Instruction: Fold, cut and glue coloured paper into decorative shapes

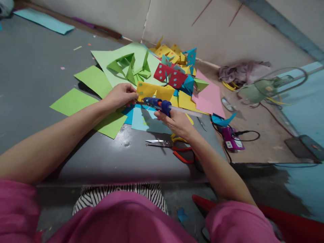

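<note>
My right hand (177,123) is wrapped round a blue glue gun (153,102), with a clear glue stick (186,110) jutting from its back end. The gun's tip points left, toward my left hand (121,96). Pinched in my left fingers is the left end of a folded yellow paper piece (154,90) with small green squares on it. Beneath the hands lie a light blue sheet (149,121) and several green sheets (73,103). Red-handled scissors (167,144) rest open on the grey table in front of my right hand.
Folded green paper shapes (134,67) sit behind my hands. Further right are a red dotted piece (170,75), yellow folded pieces (169,52) and a pink sheet (206,92). A purple power socket (231,138) with cables and a green appliance (263,88) stand on the right.
</note>
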Demonstrator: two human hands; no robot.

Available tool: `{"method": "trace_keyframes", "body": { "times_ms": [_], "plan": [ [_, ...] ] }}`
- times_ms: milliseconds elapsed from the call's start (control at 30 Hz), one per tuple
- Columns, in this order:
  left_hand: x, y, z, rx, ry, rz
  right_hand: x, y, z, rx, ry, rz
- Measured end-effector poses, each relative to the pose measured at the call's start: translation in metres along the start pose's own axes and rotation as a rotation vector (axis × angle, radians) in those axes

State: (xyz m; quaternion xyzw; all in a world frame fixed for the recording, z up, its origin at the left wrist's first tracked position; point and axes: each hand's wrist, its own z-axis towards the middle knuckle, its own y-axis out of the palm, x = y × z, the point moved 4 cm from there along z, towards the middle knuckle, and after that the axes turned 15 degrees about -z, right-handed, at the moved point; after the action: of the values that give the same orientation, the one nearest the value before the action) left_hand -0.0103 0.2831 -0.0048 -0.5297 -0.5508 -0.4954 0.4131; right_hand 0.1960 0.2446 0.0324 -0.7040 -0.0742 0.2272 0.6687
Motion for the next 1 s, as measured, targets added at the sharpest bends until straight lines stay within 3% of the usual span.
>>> {"method": "trace_keyframes", "body": {
  "times_ms": [1000],
  "plan": [
    [0.0018,0.0011,-0.0022,0.009,-0.012,-0.004,0.001,0.0037,-0.0017,-0.007,0.019,0.058]
  ]
}}
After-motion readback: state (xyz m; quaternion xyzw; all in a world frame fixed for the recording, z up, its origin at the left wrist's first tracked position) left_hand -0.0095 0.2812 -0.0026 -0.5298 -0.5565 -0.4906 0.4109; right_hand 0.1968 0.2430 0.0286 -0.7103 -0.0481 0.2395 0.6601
